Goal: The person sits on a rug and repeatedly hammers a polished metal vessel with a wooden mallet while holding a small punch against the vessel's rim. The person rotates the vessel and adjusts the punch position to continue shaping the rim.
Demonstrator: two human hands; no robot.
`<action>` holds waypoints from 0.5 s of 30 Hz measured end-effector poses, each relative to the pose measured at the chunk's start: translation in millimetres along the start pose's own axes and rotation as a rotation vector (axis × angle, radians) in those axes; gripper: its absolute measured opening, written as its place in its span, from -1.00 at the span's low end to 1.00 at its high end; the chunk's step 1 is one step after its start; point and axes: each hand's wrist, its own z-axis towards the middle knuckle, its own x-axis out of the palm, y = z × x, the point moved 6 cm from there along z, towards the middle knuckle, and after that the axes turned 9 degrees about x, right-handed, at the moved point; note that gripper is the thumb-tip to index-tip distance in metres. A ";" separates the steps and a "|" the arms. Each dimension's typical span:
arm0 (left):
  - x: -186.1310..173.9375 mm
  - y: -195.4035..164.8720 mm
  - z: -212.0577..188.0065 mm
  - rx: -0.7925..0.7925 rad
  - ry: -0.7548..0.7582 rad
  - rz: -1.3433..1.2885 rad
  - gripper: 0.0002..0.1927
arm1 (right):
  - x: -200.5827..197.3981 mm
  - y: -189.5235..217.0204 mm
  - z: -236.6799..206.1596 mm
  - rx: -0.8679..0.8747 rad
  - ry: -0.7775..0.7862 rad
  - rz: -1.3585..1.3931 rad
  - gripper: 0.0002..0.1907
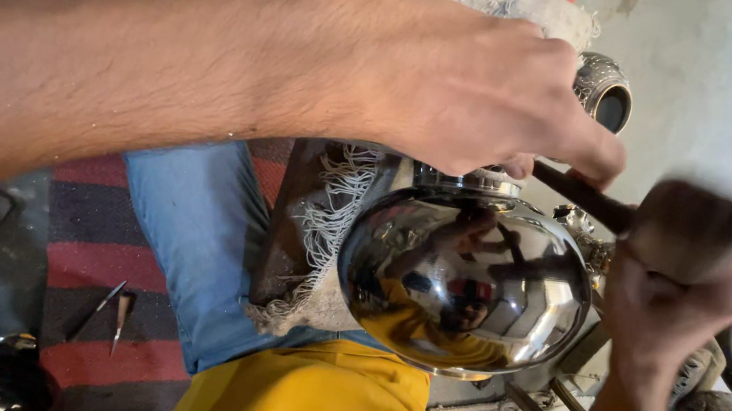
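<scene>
The polished round metal pot [466,285] sits mid-frame, just right of centre, resting over the person's lap; its mirror-smooth belly looks slippery and easily dented, stiff thin metal best held at the ribbed neck. At 12 o'clock the left hand [467,82] curls over that neck, pinching a thin tool; at 3 o'clock the right hand [668,307] is clenched on a blurred wooden mallet [674,227].

An engraved metal cup [603,91] is seen just beyond the fingers. Two pointed chisels [112,311] are laid on a striped rug [111,247], well apart from them.
</scene>
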 end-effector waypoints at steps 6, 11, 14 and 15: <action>-0.4 2.8 -9.0 0.109 -0.125 -0.093 -0.59 | -12.0 10.9 1.7 -0.059 0.029 0.029 -0.87; -8.1 -2.1 -32.8 0.155 -0.331 -0.110 -0.56 | -17.1 19.4 14.2 -0.072 0.063 -0.035 -0.87; -3.8 -0.6 -36.3 0.122 -0.377 -0.126 -0.51 | -17.3 23.4 22.0 -0.117 0.109 -0.082 -0.86; -0.5 2.4 -35.0 0.099 -0.352 -0.152 -0.52 | -17.8 23.5 23.7 -0.116 0.122 -0.073 -0.86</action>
